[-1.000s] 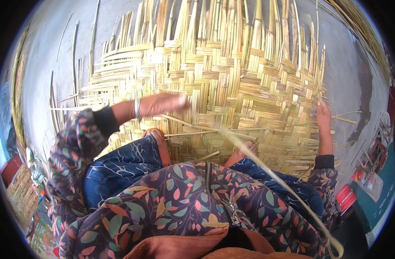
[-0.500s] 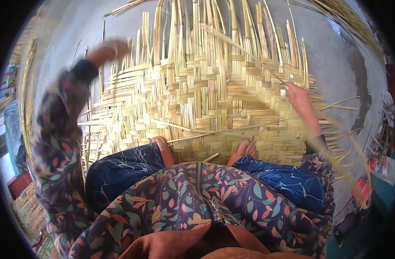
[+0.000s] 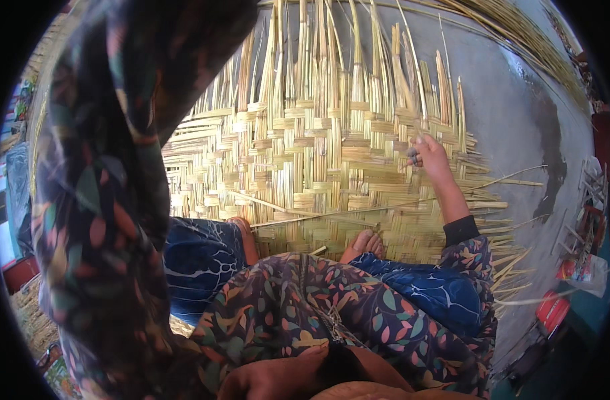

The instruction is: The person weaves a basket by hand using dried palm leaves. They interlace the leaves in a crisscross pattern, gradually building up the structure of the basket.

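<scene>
A half-woven reed mat (image 3: 311,153) lies on the floor in front of me, its loose upright reeds fanning out at the far edge. Over the right part of the weave, my right hand (image 3: 431,158) has its fingers curled closed. Something small and dark grey shows at its fingertips, and I cannot make out what it is. My left arm (image 3: 105,173) is raised across the left side, its sleeve covering that part of the mat. The left hand itself is out of view. A loose thin reed strip (image 3: 338,213) lies across the near part of the weave.
My bare feet (image 3: 365,245) rest on the near edge of the mat. A bundle of long reeds (image 3: 518,33) lies at the far right. Along the right side are a red round container (image 3: 553,311) and a clear plastic bag (image 3: 593,277). Reed ends stick out along the mat's right edge.
My left arm has swung up and forward, and its hand has left the view. My right hand has moved left and slightly nearer; the long strip it held no longer shows clearly.
</scene>
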